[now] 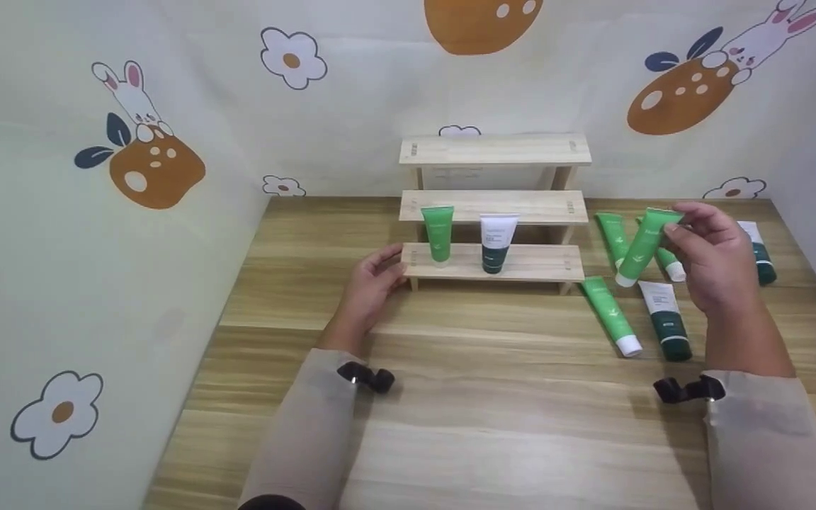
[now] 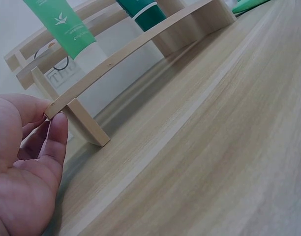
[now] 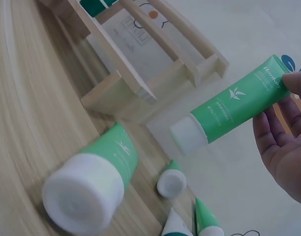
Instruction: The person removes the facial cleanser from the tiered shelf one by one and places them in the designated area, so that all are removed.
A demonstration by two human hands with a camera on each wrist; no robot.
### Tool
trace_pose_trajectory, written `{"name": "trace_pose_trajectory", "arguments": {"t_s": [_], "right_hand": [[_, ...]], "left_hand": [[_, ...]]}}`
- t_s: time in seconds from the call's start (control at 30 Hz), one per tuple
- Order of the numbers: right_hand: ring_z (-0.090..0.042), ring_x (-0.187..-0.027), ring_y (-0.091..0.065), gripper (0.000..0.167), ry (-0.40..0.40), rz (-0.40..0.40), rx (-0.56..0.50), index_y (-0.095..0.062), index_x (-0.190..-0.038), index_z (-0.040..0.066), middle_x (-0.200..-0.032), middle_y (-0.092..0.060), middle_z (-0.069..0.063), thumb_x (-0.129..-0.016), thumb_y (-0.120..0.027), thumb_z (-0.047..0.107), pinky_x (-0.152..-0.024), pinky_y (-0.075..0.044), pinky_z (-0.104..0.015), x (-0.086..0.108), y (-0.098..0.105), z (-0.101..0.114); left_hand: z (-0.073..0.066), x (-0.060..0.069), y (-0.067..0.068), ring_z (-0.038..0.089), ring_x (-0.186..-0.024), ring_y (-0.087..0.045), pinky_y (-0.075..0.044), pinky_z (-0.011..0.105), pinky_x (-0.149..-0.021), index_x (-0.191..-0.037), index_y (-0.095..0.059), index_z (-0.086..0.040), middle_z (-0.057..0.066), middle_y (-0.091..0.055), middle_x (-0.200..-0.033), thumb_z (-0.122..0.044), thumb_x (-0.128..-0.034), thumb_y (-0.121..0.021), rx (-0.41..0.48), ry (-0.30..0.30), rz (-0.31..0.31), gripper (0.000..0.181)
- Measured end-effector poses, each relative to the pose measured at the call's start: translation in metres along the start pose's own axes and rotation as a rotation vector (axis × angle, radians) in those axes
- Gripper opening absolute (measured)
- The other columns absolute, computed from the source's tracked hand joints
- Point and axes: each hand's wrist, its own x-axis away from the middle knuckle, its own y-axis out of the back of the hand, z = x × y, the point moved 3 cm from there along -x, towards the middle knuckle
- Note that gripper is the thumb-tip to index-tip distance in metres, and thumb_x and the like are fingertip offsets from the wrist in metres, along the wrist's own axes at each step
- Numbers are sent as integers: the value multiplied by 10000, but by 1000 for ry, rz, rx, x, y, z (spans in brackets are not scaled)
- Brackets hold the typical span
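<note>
A three-step wooden display stand (image 1: 539, 263) stands against the back wall. My left hand (image 1: 371, 287) pinches the left end of its lowest step between thumb and fingers, as the left wrist view shows. On that step a green tube (image 1: 438, 232) and a white and dark green tube (image 1: 499, 241) stand upright on their caps. To the right of the stand, my right hand (image 1: 723, 265) holds another green tube (image 3: 239, 103) by its flat end. This tube is tilted, its white cap pointing down and left, above tubes lying on the table.
Near the stand's right side lie a green tube (image 1: 610, 312) and a white and dark green tube (image 1: 665, 322). Farther back are a green tube (image 1: 612, 237), another partly hidden green tube (image 1: 671, 265), and a white-green tube (image 1: 763, 262) behind my right hand.
</note>
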Motion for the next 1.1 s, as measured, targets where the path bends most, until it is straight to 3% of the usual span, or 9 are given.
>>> {"name": "trace_pose_trajectory", "arguments": {"t_s": [0.13,0.37,0.43,0.67,0.77,0.93,1.1], "right_hand": [[-152,-977,-686,324,55,4,-55,-663,-1304,-82,-1076,-671,-66,-982,-695,-67,-878,-650,-209,3,9,1],[-166,-894,-704,274,126,-31,-109,-685,-1242,-124,-1006,-731,-94,-974,-638,-158,-756,-633,-195,7,30,5],[-176,-909,-709,283,136,-36,-115,-670,-1254,-142,-1017,-731,-105,-978,-616,-172,-801,-654,-219,8,37,6],[-169,-974,-682,358,109,-97,-36,-651,-1314,-123,-1115,-723,-98,-960,-696,-114,-874,-649,-206,13,67,11],[-154,-943,-663,367,98,-123,-6,-653,-1321,-113,-1110,-724,-83,-959,-707,-99,-820,-637,-159,16,80,13],[-146,-823,-624,359,74,-125,-52,-663,-1306,-109,-1043,-729,-69,-950,-697,-132,-649,-584,-177,18,95,9],[-146,-860,-658,359,36,-108,-123,-684,-1300,-83,-1046,-725,-65,-952,-666,-166,-711,-626,-192,15,102,0]], "left_hand": [[0,0,-1,159,-1141,-677,-618,231,-901,-1464,-621,-35,139,-625,-1514,-11,-1019,-673,13,-5,6,449],[1,1,-1,162,-1157,-685,-622,231,-913,-1458,-635,-50,133,-636,-1507,-14,-1013,-680,6,12,-11,448],[0,1,-1,165,-1147,-689,-624,234,-912,-1460,-633,-48,138,-635,-1509,-6,-1011,-679,5,13,-14,453],[2,-1,-1,173,-1151,-688,-626,243,-928,-1474,-611,-34,142,-614,-1529,-2,-1013,-672,20,9,-1,466],[2,-1,-2,185,-1174,-679,-626,250,-939,-1479,-610,-38,135,-604,-1538,-8,-1015,-674,14,9,4,469],[2,0,-1,208,-1219,-671,-625,261,-959,-1472,-620,-58,113,-601,-1542,-21,-1016,-678,0,14,1,462],[1,0,-1,199,-1193,-676,-621,252,-944,-1469,-621,-50,136,-619,-1516,-8,-1016,-672,16,9,2,458]]}}
